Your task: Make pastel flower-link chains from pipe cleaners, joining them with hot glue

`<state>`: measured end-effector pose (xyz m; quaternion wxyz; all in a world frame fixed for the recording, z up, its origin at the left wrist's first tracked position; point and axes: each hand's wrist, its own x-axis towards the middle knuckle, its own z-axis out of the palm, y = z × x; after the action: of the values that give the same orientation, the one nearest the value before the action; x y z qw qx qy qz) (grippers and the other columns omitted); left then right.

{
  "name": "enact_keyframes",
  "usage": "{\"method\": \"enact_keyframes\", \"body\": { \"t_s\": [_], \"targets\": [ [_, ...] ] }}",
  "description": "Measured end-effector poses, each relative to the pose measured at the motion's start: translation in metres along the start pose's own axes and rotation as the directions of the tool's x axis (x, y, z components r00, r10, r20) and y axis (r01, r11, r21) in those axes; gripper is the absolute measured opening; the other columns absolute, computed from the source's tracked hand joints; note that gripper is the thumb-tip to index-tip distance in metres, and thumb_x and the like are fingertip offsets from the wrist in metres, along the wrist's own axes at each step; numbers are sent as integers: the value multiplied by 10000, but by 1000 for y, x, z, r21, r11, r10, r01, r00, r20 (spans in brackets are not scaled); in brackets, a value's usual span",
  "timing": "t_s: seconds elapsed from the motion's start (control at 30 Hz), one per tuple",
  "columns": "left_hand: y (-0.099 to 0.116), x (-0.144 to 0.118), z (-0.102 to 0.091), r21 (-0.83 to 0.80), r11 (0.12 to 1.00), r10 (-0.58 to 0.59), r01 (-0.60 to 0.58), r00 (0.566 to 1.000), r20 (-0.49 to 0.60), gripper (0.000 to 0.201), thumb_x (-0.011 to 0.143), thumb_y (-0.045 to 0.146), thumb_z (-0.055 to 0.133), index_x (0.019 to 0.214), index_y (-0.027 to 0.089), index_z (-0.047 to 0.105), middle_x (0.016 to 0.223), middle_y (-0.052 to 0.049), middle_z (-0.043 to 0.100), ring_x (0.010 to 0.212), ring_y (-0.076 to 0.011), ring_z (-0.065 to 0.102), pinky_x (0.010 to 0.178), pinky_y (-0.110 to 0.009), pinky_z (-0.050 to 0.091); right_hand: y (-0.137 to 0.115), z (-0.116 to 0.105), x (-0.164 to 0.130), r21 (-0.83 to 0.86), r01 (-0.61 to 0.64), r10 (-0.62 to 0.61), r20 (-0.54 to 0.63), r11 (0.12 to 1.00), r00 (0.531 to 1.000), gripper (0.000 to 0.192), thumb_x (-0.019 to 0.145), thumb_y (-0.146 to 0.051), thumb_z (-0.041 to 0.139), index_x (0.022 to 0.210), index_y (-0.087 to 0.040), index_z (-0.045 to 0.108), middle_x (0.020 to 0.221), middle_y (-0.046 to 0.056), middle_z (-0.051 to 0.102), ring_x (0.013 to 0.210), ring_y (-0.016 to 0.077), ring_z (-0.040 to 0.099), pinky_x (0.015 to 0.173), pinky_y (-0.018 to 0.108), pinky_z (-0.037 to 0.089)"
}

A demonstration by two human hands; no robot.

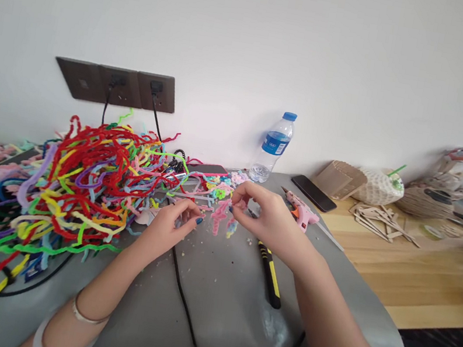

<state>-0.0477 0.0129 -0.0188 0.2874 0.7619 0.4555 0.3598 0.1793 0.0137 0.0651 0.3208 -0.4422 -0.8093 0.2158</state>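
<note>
My right hand (pixel 262 217) is closed in a pinch at a small pink fuzzy pipe-cleaner piece (pixel 219 214), which hangs just left of its fingertips. Below those fingers shows a yellow and blue fuzzy bit (pixel 231 228); whether it is joined to the pink piece I cannot tell. My left hand (pixel 174 223) is a short way to the left, its thumb and forefinger curled together. Anything between them is too small to make out. Behind both hands lie several small coloured fuzzy pieces (pixel 222 187).
A big tangle of pipe cleaners (pixel 92 180) covers the left. Right of centre are a yellow-black utility knife (pixel 270 275), a pink glue gun (pixel 304 214), a phone (pixel 314 193) and a water bottle (pixel 272 148). A black cable (pixel 190 314) loops across the grey table (pixel 135 323).
</note>
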Motion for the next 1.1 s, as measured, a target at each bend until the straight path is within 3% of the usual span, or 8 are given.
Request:
{"method": "enact_keyframes", "body": {
  "t_s": [0.23, 0.43, 0.67, 0.87, 1.1],
  "targets": [
    [0, -2, 7, -332, 941, -21, 66, 990, 137, 356, 859, 259, 628, 1206, 200, 574, 1199, -111, 676, 1124, -231, 634, 912, -334, 506, -13, -12, 15, 4, 61, -61, 24, 998, 998, 50, 830, -167, 554, 842, -204, 586, 816, 2, 639, 751, 152, 573, 681, 256, 424],
    [3, -3, 8, -521, 840, -55, 150, 979, 194, 386, 848, 379, 662, 1168, 186, 566, 1133, -121, 699, 1104, -244, 648, 919, -359, 519, -20, -10, 25, 75, 77, -82, 65, 994, 994, 54, 812, -156, 573, 824, -202, 598, 804, -3, 643, 756, 145, 564, 681, 249, 430],
    [4, -2, 4, -442, 872, -130, 212, 969, 208, 274, 825, 340, 629, 1038, 168, 624, 910, -49, 680, 705, -140, 614, 688, -280, 525, 4, 4, 26, 233, -144, 112, 143, 962, 983, 51, 817, -242, 594, 815, -191, 591, 703, -6, 638, 627, 139, 590, 579, 248, 441],
    [6, 0, 3, -355, 895, -205, 269, 956, 208, 207, 778, 344, 621, 890, 171, 634, 814, -31, 692, 675, -153, 634, 643, -276, 523, 20, 7, 21, 261, -304, 256, 204, 916, 945, 76, 809, -269, 609, 811, -194, 598, 611, -38, 621, 557, 123, 547, 526, 236, 381],
    [6, -2, 1, -342, 867, -228, 362, 900, 372, 158, 790, 298, 612, 861, 165, 659, 733, -38, 728, 576, -128, 592, 575, -252, 500, 22, 10, 11, 277, -396, 329, 257, 876, 909, 73, 799, -251, 623, 779, -209, 567, 724, 18, 767, 651, 167, 669, 611, 268, 468]
  ]
}}
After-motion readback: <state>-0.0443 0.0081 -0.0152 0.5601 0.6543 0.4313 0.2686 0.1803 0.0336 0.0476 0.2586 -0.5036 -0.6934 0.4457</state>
